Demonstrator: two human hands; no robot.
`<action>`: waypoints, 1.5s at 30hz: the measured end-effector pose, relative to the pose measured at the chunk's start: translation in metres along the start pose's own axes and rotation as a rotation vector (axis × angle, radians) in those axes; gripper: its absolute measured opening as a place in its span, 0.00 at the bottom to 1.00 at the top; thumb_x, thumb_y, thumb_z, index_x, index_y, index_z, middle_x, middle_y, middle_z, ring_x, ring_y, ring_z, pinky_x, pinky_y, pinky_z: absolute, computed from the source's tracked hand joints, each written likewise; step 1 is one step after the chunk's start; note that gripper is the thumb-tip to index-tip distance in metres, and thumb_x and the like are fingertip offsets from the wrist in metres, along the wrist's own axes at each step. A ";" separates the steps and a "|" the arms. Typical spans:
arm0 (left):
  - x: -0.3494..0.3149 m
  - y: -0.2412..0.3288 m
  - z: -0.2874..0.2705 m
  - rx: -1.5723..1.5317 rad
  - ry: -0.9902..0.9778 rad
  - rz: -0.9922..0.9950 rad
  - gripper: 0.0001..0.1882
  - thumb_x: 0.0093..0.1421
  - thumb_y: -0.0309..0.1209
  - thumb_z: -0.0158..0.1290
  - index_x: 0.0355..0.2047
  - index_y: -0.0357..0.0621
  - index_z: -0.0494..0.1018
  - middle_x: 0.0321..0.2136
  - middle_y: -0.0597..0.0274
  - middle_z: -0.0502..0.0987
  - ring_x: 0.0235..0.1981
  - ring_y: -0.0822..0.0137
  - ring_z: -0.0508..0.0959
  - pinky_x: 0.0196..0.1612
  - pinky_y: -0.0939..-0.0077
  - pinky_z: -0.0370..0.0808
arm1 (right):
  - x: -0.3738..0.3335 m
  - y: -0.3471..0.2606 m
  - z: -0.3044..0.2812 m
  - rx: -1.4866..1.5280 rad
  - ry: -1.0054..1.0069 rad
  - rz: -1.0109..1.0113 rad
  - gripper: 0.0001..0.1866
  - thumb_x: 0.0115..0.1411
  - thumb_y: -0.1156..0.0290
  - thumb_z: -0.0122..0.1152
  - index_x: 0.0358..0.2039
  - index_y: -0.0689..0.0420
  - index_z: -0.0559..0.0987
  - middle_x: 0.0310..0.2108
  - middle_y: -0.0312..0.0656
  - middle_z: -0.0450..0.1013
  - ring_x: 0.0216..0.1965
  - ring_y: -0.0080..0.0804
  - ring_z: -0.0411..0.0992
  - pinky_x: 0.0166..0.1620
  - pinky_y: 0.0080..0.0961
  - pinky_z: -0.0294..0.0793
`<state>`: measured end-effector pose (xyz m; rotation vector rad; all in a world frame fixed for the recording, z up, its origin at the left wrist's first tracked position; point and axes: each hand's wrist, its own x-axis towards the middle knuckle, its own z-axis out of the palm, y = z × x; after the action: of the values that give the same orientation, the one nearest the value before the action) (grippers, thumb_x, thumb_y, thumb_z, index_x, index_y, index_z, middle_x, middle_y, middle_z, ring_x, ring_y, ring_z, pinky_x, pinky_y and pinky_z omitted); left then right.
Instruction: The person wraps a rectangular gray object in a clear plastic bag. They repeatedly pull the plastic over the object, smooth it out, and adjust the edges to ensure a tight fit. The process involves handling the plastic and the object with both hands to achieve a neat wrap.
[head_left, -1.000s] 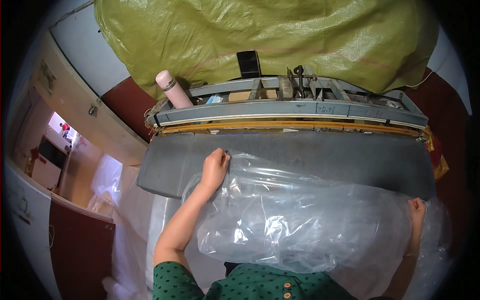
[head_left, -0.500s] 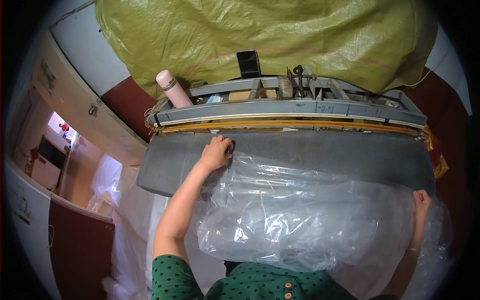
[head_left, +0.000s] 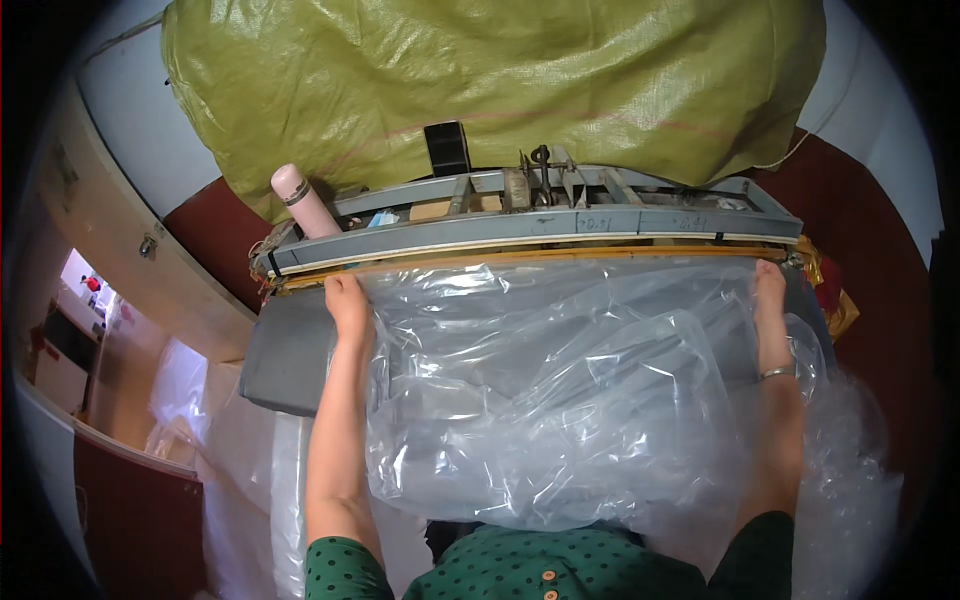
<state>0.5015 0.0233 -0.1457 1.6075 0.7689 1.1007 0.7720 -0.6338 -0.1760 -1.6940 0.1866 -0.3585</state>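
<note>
A wide sheet of clear plastic film (head_left: pixel 540 400) spreads over the dark grey padded bench top (head_left: pixel 285 345) and hangs toward my lap. My left hand (head_left: pixel 346 300) is closed on its far left corner. At the far right corner, my right hand (head_left: pixel 769 285) pinches the film too. Between the two hands the far edge is drawn out straight, close against the orange-brown strips (head_left: pixel 520 257) along the grey metal frame (head_left: pixel 440 233). The film is wrinkled and shiny, and the bench shows through it.
A pink bottle (head_left: pixel 305 205) and a black phone (head_left: pixel 447 148) stand at the frame, before a large yellow-green woven sheet (head_left: pixel 500 80). Metal clamp parts (head_left: pixel 543 180) sit on the frame. More film (head_left: pixel 240 480) lies at left, near a door (head_left: pixel 150 240).
Both hands have moved forward to the frame, the left also leftward, the right from the near right. The film's far edge came along and now lies stretched across the bench top.
</note>
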 end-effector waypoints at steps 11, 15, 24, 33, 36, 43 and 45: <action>0.027 -0.062 0.005 0.229 0.087 0.296 0.08 0.57 0.27 0.46 0.24 0.36 0.61 0.18 0.56 0.67 0.21 0.64 0.66 0.29 0.70 0.67 | -0.013 0.020 0.080 -0.224 0.099 -0.377 0.09 0.58 0.67 0.53 0.30 0.60 0.71 0.20 0.40 0.70 0.22 0.25 0.65 0.29 0.25 0.66; 0.035 -0.062 0.016 0.217 0.089 0.223 0.09 0.57 0.28 0.46 0.22 0.37 0.62 0.16 0.58 0.66 0.19 0.67 0.65 0.26 0.72 0.66 | -0.011 0.023 0.088 -0.250 0.187 -0.454 0.09 0.56 0.67 0.56 0.29 0.60 0.72 0.20 0.37 0.70 0.21 0.22 0.65 0.28 0.22 0.65; 0.034 -0.056 0.022 0.217 0.191 0.216 0.09 0.55 0.29 0.48 0.23 0.41 0.61 0.18 0.67 0.64 0.19 0.76 0.61 0.25 0.80 0.63 | -0.009 0.021 0.087 -0.104 0.201 -0.389 0.11 0.53 0.70 0.60 0.21 0.56 0.66 0.16 0.29 0.62 0.19 0.15 0.60 0.23 0.17 0.62; 0.038 -0.064 0.017 0.099 0.308 0.135 0.04 0.55 0.25 0.42 0.30 0.40 0.60 0.23 0.62 0.67 0.20 0.73 0.66 0.24 0.78 0.66 | -0.020 0.006 0.084 -0.073 0.225 -0.407 0.06 0.53 0.71 0.53 0.24 0.58 0.68 0.18 0.30 0.61 0.20 0.16 0.58 0.24 0.17 0.60; 0.053 -0.076 -0.001 -0.237 0.219 -0.014 0.02 0.55 0.24 0.42 0.29 0.41 0.60 0.24 0.62 0.68 0.23 0.74 0.67 0.26 0.81 0.66 | -0.018 0.011 0.084 -0.052 0.164 -0.378 0.06 0.54 0.71 0.53 0.23 0.58 0.69 0.19 0.30 0.62 0.20 0.16 0.58 0.25 0.16 0.60; 0.039 -0.043 -0.043 0.232 0.008 0.261 0.13 0.55 0.32 0.49 0.36 0.34 0.68 0.31 0.51 0.72 0.36 0.59 0.70 0.42 0.68 0.67 | -0.060 -0.023 0.073 -0.265 0.001 -0.769 0.08 0.53 0.73 0.57 0.22 0.63 0.70 0.18 0.37 0.64 0.21 0.22 0.61 0.27 0.19 0.62; 0.026 -0.051 -0.064 0.682 -0.131 0.455 0.20 0.53 0.37 0.52 0.39 0.31 0.69 0.37 0.43 0.72 0.40 0.47 0.69 0.48 0.61 0.64 | -0.094 -0.055 0.058 -0.305 -0.063 -0.800 0.08 0.53 0.74 0.58 0.21 0.64 0.71 0.18 0.39 0.64 0.21 0.24 0.61 0.28 0.20 0.61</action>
<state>0.4540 0.0852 -0.1815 2.4993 0.7526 1.0852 0.6989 -0.5402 -0.1409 -2.0285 -0.5286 -0.8989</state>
